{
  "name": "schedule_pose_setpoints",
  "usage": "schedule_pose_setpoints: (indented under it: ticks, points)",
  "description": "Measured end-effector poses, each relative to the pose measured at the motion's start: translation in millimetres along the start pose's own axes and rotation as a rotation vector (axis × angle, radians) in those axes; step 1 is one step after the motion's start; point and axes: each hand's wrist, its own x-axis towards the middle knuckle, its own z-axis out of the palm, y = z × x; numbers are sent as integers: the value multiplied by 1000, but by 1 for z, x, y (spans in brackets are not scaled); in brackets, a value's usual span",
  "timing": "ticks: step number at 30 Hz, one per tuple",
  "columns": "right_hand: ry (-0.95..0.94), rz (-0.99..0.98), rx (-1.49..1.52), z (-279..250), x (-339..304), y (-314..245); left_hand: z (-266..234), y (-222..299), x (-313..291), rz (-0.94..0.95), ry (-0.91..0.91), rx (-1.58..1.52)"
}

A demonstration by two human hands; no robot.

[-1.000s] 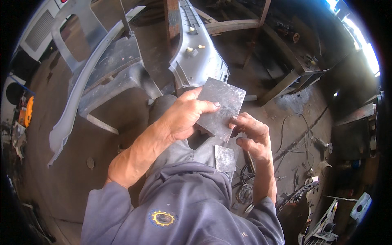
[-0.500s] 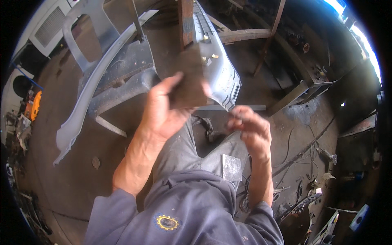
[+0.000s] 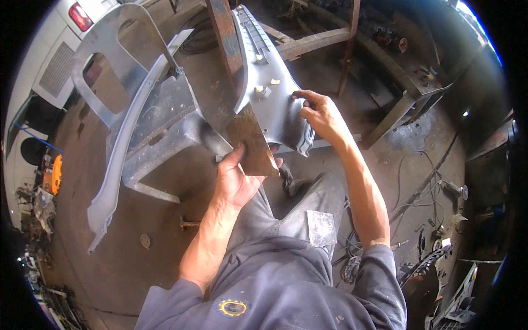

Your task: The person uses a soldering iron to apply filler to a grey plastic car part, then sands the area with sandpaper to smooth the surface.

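Observation:
My left hand (image 3: pixel 236 179) is closed around the lower end of a flat brown rectangular plate (image 3: pixel 252 144), thumb on its face and fingertips past its right edge. The plate overlaps the lower left part of a long silver-grey moulded trim panel (image 3: pixel 278 107), which slants away from me with its ribbed narrow end far off. Small yellowish clips stick up from the panel. At its right edge, my right hand (image 3: pixel 324 116) is closed with bent fingertips against or just over the surface; what they pinch, if anything, is hidden. A small grey square sheet (image 3: pixel 322 228) lies on my thigh.
To the left stands a grey plastic chair (image 3: pixel 159 137) with a long curved grey trim strip (image 3: pixel 129 126) across it. A rusty metal frame (image 3: pixel 324 44) rises behind the panel. Cables (image 3: pixel 418 187) and an angle grinder (image 3: pixel 455 190) lie on the right floor. A white vehicle (image 3: pixel 55 60) stands far left.
My view has shifted. The brown plate has come down in my left hand to the panel's lower left part. My right hand has moved up from the panel's near end to its right edge.

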Motion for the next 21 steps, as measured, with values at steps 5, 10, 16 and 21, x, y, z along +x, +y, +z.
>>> schedule_pose_setpoints:
  ticks: [5, 10, 16, 21]
  points:
    - [4, 7, -103, 6, 2, -5, -2, 1, 12, 11, 61, 8]
    - [96, -115, -133, 17, -13, -3, -4, 1, 17, 18, 121, -2]
    - [98, -65, -132, 30, -45, -22, -10, 4, 20, -39, -29, -14]
    - [143, -90, -158, 44, -64, -26, 2, 4, 19, -48, 74, -11]
